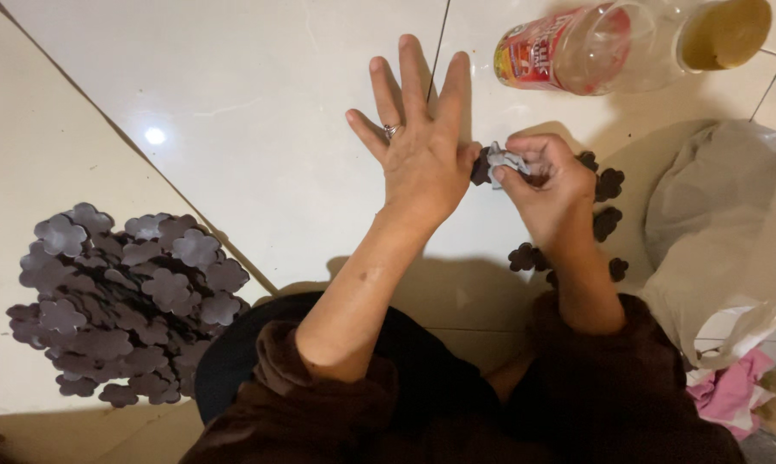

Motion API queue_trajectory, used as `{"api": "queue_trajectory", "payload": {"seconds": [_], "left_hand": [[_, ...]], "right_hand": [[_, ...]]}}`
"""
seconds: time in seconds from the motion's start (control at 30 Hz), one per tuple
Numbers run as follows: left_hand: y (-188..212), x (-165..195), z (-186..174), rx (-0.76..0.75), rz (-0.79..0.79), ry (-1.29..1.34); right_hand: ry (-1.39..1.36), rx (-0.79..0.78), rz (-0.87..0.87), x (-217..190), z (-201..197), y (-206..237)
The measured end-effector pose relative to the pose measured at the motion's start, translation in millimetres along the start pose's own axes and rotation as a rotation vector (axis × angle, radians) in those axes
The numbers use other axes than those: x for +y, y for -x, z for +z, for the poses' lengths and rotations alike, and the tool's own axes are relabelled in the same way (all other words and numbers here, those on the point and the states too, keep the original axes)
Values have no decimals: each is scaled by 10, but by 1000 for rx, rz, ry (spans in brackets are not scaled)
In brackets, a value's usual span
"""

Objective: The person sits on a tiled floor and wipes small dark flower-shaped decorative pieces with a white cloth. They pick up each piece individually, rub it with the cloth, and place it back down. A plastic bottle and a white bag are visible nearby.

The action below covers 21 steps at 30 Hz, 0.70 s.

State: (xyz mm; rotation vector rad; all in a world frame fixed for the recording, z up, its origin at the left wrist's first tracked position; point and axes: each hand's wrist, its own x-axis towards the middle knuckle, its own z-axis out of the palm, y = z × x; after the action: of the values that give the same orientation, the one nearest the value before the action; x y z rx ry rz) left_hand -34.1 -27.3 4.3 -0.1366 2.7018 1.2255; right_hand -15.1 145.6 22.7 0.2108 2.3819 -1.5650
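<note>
On the tiled floor, right hand (549,185) has its grip closed on a small grey piece (505,160), pinched against a dark flower-shaped cutout (482,167); left hand (420,148) lies flat, fingers spread, bracing it (holds nothing). Loose cutouts (609,202) just beside; finished-looking pile (126,301) well apart, left. Bottle (628,39) lies behind.

The left hand (422,146) lies flat, palm down, fingers (409,73) straight and spread; the right hand (547,185) sits just beside it, fingers (512,172) curled into a pinch.
</note>
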Motion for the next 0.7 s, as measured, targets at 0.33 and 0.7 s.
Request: {"api": "queue_trajectory", "payload": {"seconds": [0.33, 0.7], "left_hand": [[-17, -21, 58, -19, -2, -49], [-22, -12, -13, -94, -5, -71]], "right_hand": [[620, 161, -420, -23, 279, 121], [599, 119, -440, -15, 217, 91]]}}
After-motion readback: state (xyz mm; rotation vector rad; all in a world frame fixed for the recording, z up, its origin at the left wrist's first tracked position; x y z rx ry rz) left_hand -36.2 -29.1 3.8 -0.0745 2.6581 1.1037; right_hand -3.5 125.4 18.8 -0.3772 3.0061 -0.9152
